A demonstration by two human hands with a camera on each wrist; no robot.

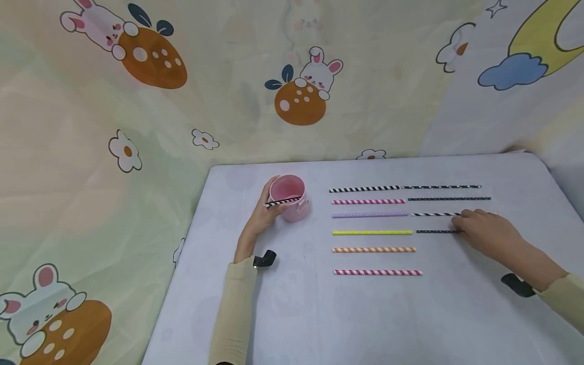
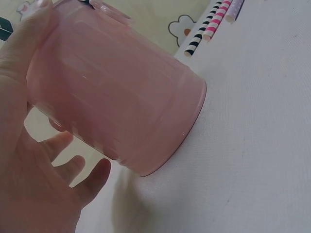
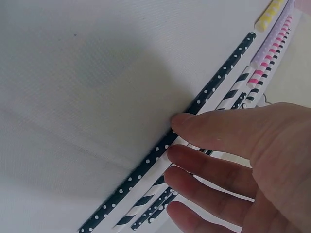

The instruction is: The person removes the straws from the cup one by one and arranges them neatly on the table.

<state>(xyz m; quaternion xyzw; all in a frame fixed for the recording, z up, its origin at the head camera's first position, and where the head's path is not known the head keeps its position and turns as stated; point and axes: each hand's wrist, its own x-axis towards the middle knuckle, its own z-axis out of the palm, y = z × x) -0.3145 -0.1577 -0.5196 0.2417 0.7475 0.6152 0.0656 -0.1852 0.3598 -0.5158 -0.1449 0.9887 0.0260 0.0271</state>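
My left hand (image 1: 264, 213) grips a pink cup (image 1: 296, 214) with a handle, its thumb and fingers around the wall. Across the cup's mouth lies a black-and-white striped straw (image 1: 276, 202). My right hand (image 1: 487, 234) is at the right side of the table, thumb and index fingertips pinching a black straw with white dots (image 3: 129, 184). That straw lies in line with a yellow striped straw (image 1: 372, 232). Just beyond the right fingers is a black-and-white striped straw (image 1: 433, 214), partly hidden by the hand in the head view.
More straws lie in rows: black-striped (image 1: 364, 189), pink-striped (image 1: 368, 202), purple (image 1: 370, 215), orange-striped (image 1: 374, 250) and red-striped (image 1: 378, 272). Two black dotted straws, one a far straw (image 1: 441, 187), extend the back rows. A patterned cloth (image 1: 237, 101) hangs behind the white table (image 1: 319, 324).
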